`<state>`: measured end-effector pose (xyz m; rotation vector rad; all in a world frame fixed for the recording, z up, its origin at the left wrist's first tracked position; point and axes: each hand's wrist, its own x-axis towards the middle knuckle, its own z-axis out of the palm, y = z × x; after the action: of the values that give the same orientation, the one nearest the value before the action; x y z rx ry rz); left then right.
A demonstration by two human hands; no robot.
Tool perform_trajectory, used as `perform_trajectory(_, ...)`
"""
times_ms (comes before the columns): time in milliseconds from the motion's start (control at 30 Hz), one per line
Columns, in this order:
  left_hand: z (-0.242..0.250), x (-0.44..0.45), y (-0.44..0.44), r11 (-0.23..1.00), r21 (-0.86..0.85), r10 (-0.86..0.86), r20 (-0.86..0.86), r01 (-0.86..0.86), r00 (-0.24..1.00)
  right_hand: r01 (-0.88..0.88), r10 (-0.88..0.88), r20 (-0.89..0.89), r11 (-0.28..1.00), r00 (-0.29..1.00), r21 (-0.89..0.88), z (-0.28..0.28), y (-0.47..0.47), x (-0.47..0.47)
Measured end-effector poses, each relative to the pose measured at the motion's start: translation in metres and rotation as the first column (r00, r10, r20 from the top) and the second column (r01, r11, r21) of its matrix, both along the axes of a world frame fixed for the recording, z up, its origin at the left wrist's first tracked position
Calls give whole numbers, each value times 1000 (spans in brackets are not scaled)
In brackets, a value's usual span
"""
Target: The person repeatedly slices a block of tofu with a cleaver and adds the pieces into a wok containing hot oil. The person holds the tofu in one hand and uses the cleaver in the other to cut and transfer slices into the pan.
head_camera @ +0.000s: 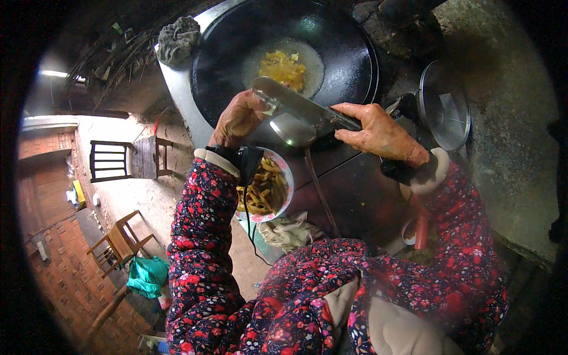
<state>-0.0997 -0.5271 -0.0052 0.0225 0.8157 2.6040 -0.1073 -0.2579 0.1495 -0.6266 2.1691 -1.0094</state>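
Note:
My right hand (381,131) grips the dark handle of a cleaver (295,104), its broad metal blade tilted over the near side of a large black wok (346,66). At the blade's far end is my left hand (239,117), its fingers curled. A small pale green piece of food (270,109) shows between those fingers and the blade; whether it is gripped or stuck to the metal I cannot tell. Yellow chopped food (284,69) sits in bubbling liquid at the wok's bottom. Below the blade lies a metal ladle (290,129) with a long thin handle (320,195).
A flower-patterned bowl of cut brown-yellow strips (266,191) stands by my left wrist, near a crumpled cloth (290,233). A metal-rimmed lid (443,106) leans at right. A grey rag (179,41) lies at the wok's left. Wooden chairs (144,157) stand farther left.

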Motion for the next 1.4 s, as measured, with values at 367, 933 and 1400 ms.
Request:
perform_trajectory(367, -3, 1, 1, 998, 57, -31, 3, 30, 1000, -8, 8, -88, 1000, 996, 1, -12, -2, 6)
perform_trajectory(933, 12, 6, 2, 999, 31, 22, -8, -22, 1000, 31, -31, -53, 1000, 998, -5, 2, -7, 12)
perform_trajectory(1400, 6, 4, 8, 986, 149, 51, 177, -78, 983, -85, 70, -245, 995, 967, -51, -30, -2, 13)
